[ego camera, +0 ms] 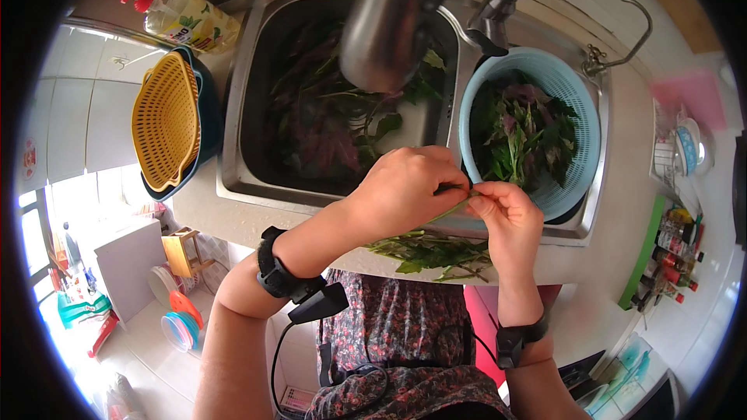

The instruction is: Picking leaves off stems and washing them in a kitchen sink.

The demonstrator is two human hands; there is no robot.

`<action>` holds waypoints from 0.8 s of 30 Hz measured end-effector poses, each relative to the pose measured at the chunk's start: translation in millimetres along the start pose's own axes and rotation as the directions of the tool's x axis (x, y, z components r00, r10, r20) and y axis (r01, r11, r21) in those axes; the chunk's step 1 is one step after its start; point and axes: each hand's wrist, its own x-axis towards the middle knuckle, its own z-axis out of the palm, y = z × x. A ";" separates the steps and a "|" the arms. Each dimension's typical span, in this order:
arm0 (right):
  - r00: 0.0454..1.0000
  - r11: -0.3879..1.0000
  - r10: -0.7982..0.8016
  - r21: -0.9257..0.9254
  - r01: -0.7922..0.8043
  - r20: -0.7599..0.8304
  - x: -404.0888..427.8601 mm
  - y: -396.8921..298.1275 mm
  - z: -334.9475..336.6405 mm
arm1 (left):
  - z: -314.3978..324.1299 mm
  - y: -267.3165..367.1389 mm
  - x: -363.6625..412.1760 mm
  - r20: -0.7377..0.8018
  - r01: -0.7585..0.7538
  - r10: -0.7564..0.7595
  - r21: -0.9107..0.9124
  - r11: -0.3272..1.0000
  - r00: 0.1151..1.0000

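Note:
My left hand (411, 184) and my right hand (508, 207) meet over the sink's front rim, fingertips close together. Both pinch one green vegetable stem (448, 211), which slants down to the left from between them. On the counter edge just below lies a pile of leafy green stems (435, 254). Purple-green leaves (327, 140) fill much of the steel sink basin (417, 128) beyond my left hand. Right behind my right hand stands a light blue plastic colander (569, 198) holding a heap of leafy greens (522, 134).
A steel faucet (382, 29) hangs over the basin. To the left are a yellow basket (166, 122) inside a dark teal basin (210, 114) and a pump bottle of dish soap (192, 20). A thin curved tap (627, 55) rises behind the colander. Sauce bottles (671, 256) stand far right.

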 end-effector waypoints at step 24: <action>0.993 0.982 -0.063 -0.182 0.043 -0.103 -44.5 114.0 -100.3 | 114.0 11.2 136.5 0.109 0.292 -0.306 -0.698 0.653 0.946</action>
